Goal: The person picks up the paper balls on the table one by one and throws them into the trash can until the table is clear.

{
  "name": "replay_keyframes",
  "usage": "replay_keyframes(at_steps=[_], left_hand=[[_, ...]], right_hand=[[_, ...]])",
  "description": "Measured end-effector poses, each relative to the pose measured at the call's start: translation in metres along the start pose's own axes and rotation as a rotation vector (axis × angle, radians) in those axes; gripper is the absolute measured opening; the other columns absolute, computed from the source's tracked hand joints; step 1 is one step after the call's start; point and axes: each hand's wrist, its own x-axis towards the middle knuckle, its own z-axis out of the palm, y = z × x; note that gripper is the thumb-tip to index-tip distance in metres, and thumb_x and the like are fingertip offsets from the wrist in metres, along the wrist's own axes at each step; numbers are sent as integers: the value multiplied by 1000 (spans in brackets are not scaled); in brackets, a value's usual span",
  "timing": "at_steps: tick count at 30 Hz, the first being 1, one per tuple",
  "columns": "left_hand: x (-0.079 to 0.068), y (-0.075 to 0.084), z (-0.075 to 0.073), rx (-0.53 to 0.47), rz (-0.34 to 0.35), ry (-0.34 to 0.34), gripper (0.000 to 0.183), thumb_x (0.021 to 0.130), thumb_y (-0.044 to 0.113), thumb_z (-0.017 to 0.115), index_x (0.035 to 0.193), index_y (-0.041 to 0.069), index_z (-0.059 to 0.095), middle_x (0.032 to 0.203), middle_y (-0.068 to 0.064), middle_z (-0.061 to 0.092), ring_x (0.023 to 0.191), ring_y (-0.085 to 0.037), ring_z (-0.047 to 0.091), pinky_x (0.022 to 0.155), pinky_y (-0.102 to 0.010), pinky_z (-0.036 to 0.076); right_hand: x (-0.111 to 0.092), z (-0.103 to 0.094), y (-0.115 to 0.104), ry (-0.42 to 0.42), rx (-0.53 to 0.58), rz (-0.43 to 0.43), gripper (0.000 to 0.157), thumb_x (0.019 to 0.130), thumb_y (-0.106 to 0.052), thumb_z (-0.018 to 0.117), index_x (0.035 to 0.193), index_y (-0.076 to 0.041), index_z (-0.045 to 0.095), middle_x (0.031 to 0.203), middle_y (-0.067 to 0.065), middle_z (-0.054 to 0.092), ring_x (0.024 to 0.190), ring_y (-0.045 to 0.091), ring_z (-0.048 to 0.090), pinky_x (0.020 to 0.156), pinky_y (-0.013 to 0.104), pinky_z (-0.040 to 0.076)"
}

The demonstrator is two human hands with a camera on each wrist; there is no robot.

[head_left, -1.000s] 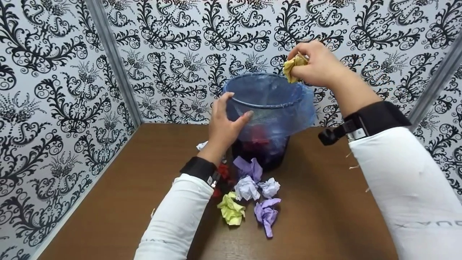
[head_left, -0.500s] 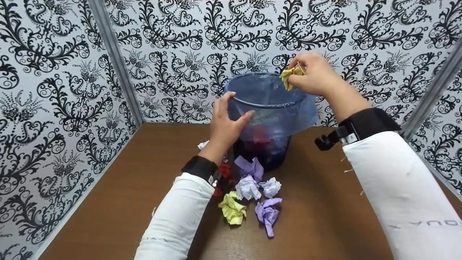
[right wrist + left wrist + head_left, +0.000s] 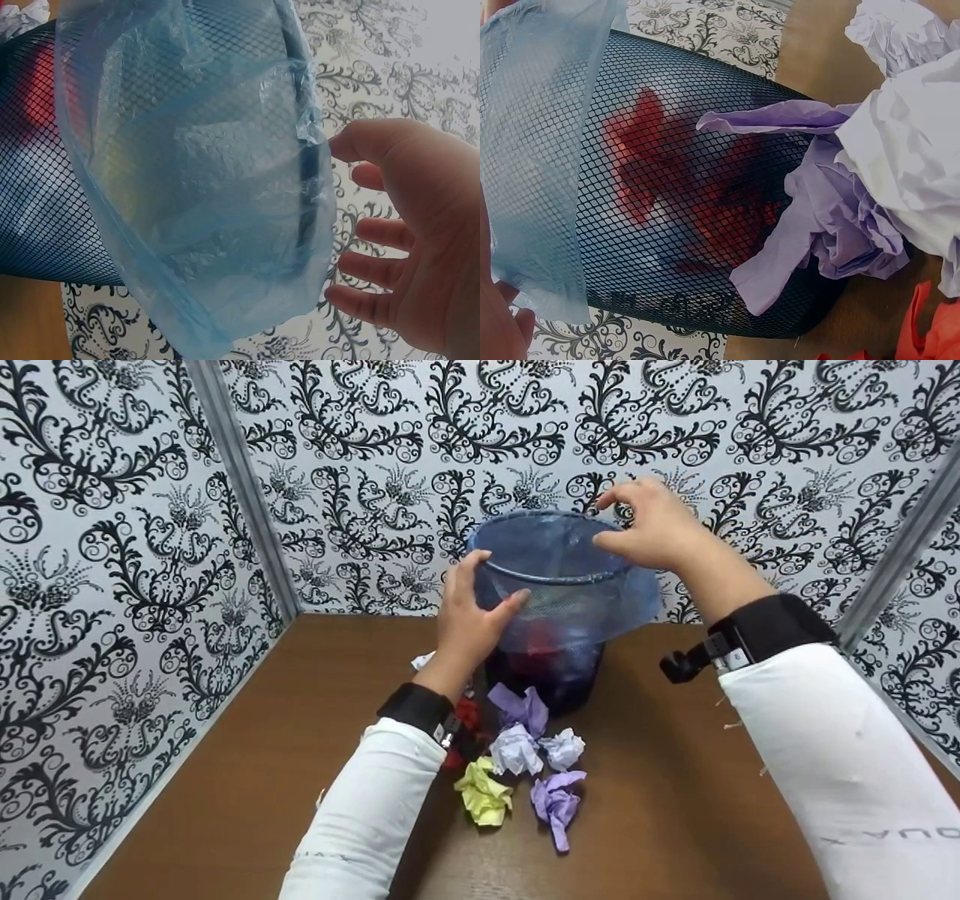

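A black mesh waste bin [image 3: 675, 172] stands upright at the back of the table, with a translucent blue bag [image 3: 577, 611] folded over its rim. My left hand [image 3: 469, 611] holds the bin's left side near the top, a fingertip at the rim and the thumb against the front. Above the right rim, my right hand [image 3: 652, 526] has its thumb and fingers parted, with nothing between them. In the right wrist view the right-hand fingers [image 3: 375, 270] point toward the bag. Red crumpled paper [image 3: 641, 150] shows through the mesh, and a yellowish patch [image 3: 124, 176] shows through the bag.
In front of the bin lie crumpled papers: two purple balls [image 3: 555, 802], white balls [image 3: 516, 750], a yellow-green ball [image 3: 484, 793] and red paper [image 3: 466, 712] partly behind the left wrist. Patterned walls [image 3: 360, 495] enclose the brown table [image 3: 247, 735] at the back and sides.
My right hand lowered toward the rim with a yellow crumpled paper ball, then let it go; the fingers are now parted. My left hand has stayed on the bin.
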Motion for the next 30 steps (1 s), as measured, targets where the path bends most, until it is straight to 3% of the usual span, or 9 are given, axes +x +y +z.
replay_keyframes(at_steps=[5, 10, 19, 24, 30], left_hand=[[1, -1, 1, -8, 11, 4, 77, 80, 65, 76, 143, 33, 44, 142, -3, 50, 120, -23, 57, 96, -43, 52], [2, -2, 1, -3, 13, 4, 78, 79, 67, 76, 143, 34, 44, 141, -3, 51, 119, -23, 58, 95, -42, 53], [2, -2, 2, -10, 16, -5, 79, 79, 65, 77, 143, 33, 44, 139, -4, 52, 121, -23, 57, 99, -44, 52], [1, -2, 1, 3, -4, -22, 80, 78, 70, 75, 144, 36, 43, 141, -3, 51, 119, -22, 58, 96, -44, 53], [0, -3, 0, 16, -5, -12, 79, 79, 70, 74, 144, 37, 43, 141, -2, 51, 116, -23, 59, 92, -44, 53]], right_hand=[[-16, 0, -7, 9, -12, -80, 56, 91, -40, 70, 141, -18, 57, 159, 12, 40, 144, 41, 41, 113, 71, 34], [-42, 7, -17, 42, -8, -212, 47, 91, -37, 73, 131, -15, 64, 151, 9, 49, 138, 36, 47, 111, 67, 41], [-89, 46, -17, 67, -18, -456, 38, 85, -31, 81, 117, -14, 71, 143, 12, 58, 134, 33, 51, 115, 60, 40], [-108, 69, -12, 80, -27, -487, 36, 83, -34, 82, 114, -19, 72, 146, 10, 57, 136, 34, 50, 114, 61, 39], [-120, 102, -1, -17, 21, -485, 36, 83, -34, 82, 115, -21, 72, 140, 9, 61, 131, 29, 55, 112, 57, 44]])
